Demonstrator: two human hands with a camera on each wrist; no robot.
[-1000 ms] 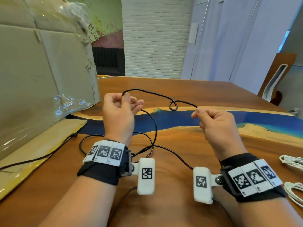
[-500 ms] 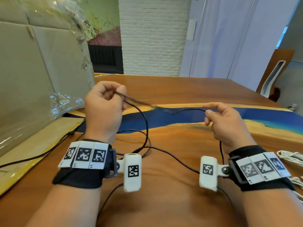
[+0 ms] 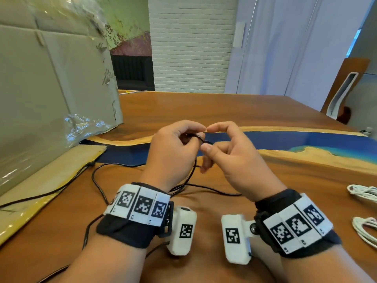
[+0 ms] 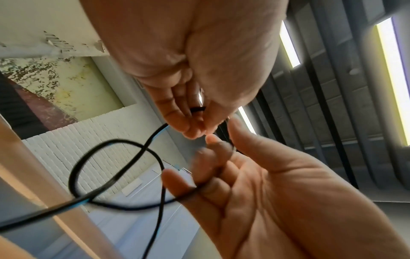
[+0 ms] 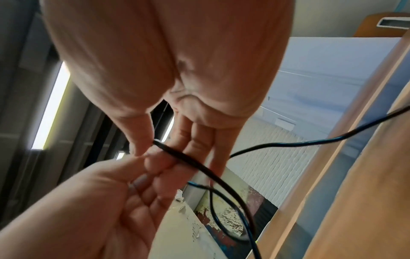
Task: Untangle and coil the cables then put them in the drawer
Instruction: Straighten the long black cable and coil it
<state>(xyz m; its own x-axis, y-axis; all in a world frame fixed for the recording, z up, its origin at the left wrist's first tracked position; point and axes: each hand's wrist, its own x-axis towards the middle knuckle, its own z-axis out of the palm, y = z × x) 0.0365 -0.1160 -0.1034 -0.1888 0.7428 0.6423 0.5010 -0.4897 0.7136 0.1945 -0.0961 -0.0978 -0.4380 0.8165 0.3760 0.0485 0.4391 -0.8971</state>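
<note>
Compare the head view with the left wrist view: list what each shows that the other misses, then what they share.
Only the head view shows the wooden table, the white cables at its right edge, the cardboard box and the black cable's slack trailing across the table. Only the left wrist view shows the ceiling lights and the cable's crossed loop hanging below the hands. Both show the left hand and right hand meeting fingertip to fingertip on the black cable.

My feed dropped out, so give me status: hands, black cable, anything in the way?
Left hand pinching black cable; right hand pinching it too. Loop hangs between them, uncoiled. Nothing blocking; white cables lie aside.
</note>
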